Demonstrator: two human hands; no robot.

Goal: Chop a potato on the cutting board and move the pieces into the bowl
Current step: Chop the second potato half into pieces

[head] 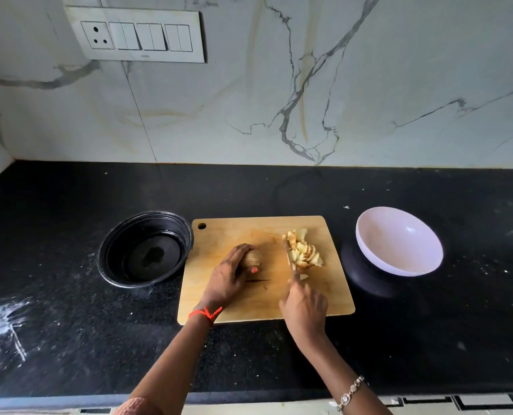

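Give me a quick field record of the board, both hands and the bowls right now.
left hand: grips the rest of the potato on the cutting board
right hand: holds the knife, blade beside the cut pieces
cut pieces: piled on the board, on the side toward the white bowl
white bowl: right of the board, no pieces inside
black container: left of the board

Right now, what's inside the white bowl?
Nothing visible: the white bowl shows a bare inner wall. Its near wall hides a strip inside. Potato pieces lie on the cutting board.
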